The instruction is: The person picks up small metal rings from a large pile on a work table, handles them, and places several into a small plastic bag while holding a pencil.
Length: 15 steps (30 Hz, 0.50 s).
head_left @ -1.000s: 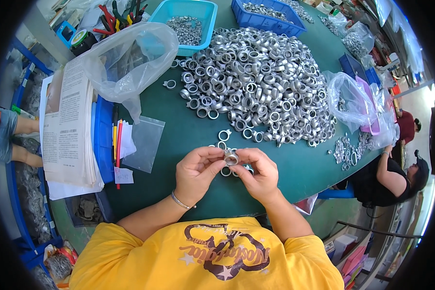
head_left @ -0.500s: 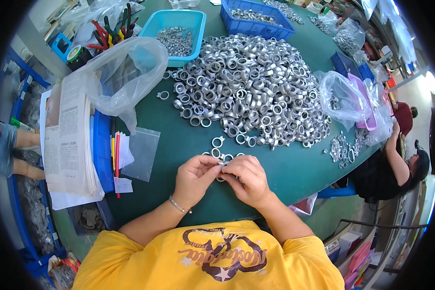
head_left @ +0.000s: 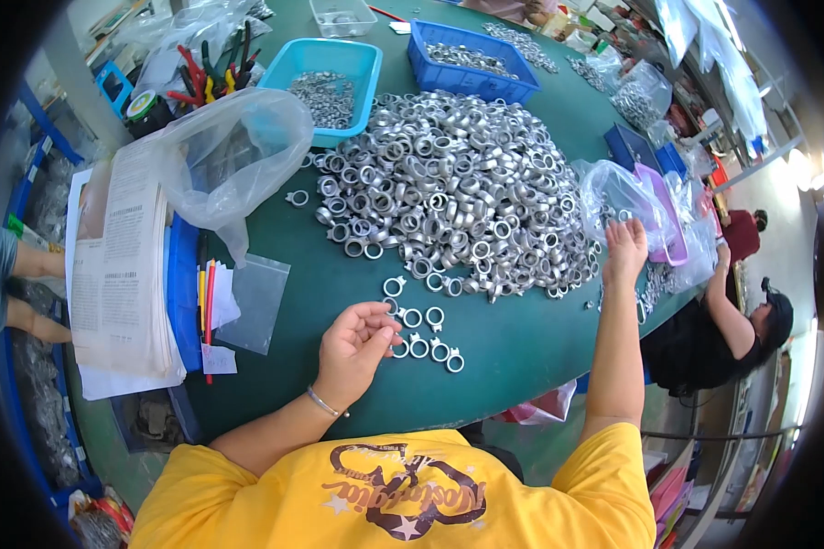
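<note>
Several grey metal rings with small lugs (head_left: 412, 317) lie spread on the green table in front of me. My left hand (head_left: 355, 349) is beside them, its fingers curled toward the thumb. The fingertips overlap the nearest rings, so what they pinch, if anything, is hidden. My right hand (head_left: 625, 252) is stretched out to the far right, in front of a clear plastic bag (head_left: 618, 194). Its fingers are up, slightly bent and apart, with nothing visible in them. Beyond both hands rises a large heap of the same metal rings (head_left: 467, 192).
Behind the heap stand a turquoise tray (head_left: 373, 96) and a blue basket (head_left: 526, 90) of small metal parts. Newspapers (head_left: 119, 284), a plastic bag (head_left: 238, 156) and pencils (head_left: 211, 311) lie at left. A pink tray (head_left: 676, 233) is at right; a co-worker (head_left: 732, 325) sits beyond.
My hands were together over the rings, fingers pinched at a small metal piece. My right hand has since moved far right to the plastic bag; my left has stayed near the rings.
</note>
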Each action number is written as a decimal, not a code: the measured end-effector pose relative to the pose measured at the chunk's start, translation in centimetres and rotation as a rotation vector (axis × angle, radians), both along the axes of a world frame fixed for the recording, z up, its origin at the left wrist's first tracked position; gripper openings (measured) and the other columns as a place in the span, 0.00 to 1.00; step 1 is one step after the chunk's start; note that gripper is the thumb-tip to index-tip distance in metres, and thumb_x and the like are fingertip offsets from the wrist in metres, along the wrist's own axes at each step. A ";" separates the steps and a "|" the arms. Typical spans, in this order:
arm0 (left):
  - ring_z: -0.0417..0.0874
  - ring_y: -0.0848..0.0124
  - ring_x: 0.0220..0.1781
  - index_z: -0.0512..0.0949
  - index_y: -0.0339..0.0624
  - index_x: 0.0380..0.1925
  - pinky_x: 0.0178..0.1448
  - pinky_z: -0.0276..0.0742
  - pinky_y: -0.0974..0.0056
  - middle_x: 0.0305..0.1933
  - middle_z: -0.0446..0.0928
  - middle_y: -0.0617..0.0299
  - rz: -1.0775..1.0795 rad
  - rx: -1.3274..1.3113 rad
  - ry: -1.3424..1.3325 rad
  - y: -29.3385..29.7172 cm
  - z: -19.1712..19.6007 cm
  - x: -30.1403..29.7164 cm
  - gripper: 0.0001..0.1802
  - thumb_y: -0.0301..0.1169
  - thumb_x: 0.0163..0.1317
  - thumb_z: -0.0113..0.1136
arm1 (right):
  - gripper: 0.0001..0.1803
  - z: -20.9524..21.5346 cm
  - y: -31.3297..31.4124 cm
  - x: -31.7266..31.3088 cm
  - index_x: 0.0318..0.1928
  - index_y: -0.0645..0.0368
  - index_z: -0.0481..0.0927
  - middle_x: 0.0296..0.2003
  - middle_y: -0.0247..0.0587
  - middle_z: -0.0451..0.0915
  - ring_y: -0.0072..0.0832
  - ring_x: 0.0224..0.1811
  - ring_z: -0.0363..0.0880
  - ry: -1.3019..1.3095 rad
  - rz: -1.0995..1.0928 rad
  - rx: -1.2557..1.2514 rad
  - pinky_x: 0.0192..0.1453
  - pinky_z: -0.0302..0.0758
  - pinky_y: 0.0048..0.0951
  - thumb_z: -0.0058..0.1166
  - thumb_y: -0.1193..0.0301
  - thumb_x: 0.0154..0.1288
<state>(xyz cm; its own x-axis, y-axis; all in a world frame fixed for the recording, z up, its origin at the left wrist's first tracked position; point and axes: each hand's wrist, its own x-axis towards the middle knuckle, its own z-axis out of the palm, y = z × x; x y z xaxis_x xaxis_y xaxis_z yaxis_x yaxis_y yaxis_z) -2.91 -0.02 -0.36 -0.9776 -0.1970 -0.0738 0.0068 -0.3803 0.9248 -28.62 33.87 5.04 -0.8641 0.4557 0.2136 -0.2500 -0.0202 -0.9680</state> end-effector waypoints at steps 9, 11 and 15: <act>0.71 0.73 0.50 0.61 0.38 0.54 0.46 0.71 0.72 0.49 0.68 0.57 0.289 -0.195 0.045 -0.8 -0.9 -0.1 0.24 0.17 0.55 0.49 | 0.17 -1.8 -19.5 10.0 0.44 0.59 0.75 0.47 0.47 0.74 0.43 0.51 0.72 0.608 0.752 1.113 0.55 0.68 0.40 0.55 0.79 0.50; 0.68 0.70 0.54 0.59 0.38 0.56 0.52 0.69 0.68 0.53 0.66 0.55 0.421 -0.308 0.071 -1.5 -1.1 -0.4 0.27 0.17 0.54 0.50 | 0.21 -1.2 -24.3 11.5 0.48 0.57 0.74 0.52 0.43 0.71 0.41 0.56 0.67 0.670 0.906 1.308 0.60 0.62 0.43 0.58 0.70 0.51; 0.56 0.60 0.68 0.54 0.39 0.60 0.68 0.50 0.56 0.65 0.56 0.51 0.409 -0.459 0.019 -2.4 -0.9 -1.0 0.33 0.16 0.51 0.47 | 0.23 -3.5 -27.0 11.7 0.48 0.55 0.74 0.54 0.38 0.70 0.37 0.59 0.62 0.659 0.830 1.460 0.59 0.60 0.42 0.56 0.60 0.53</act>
